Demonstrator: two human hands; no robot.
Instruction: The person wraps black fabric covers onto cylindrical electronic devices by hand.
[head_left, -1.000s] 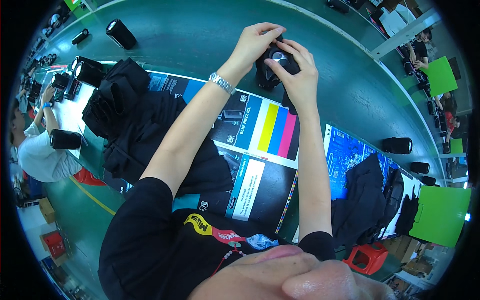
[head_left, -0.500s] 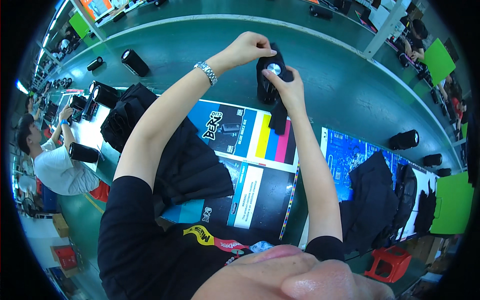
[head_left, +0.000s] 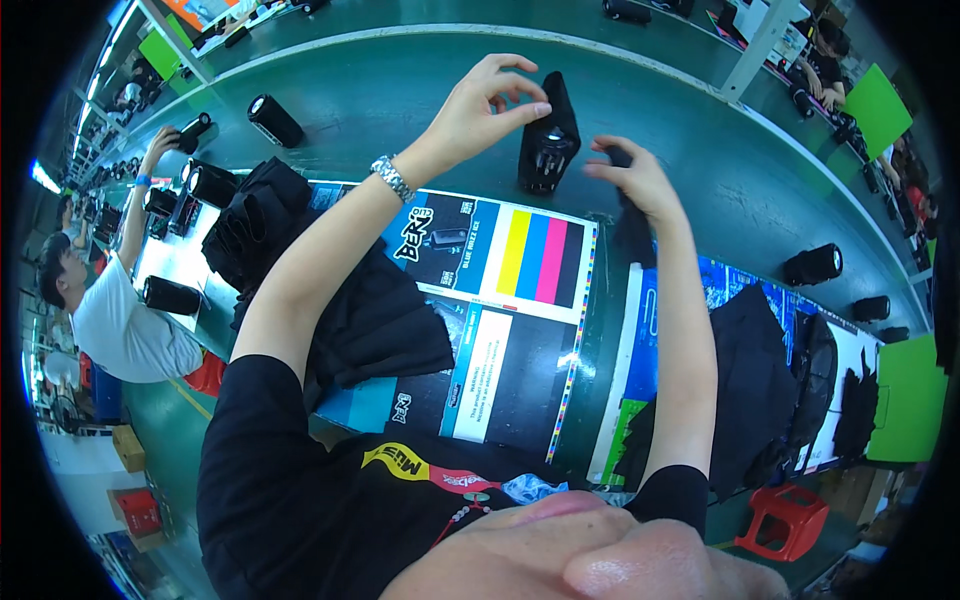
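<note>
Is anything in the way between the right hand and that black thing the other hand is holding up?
Nothing visible is. The left hand pinches the black cylindrical speaker in its dark pouch at the top. The right hand is just beside it, holding a black cloth piece, with only bare green table showing in the gap between them.

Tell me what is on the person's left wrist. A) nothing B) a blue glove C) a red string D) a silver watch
D: a silver watch with a metal band sits on the wrist just below the left hand, which pinches the top of the black speaker.
</note>
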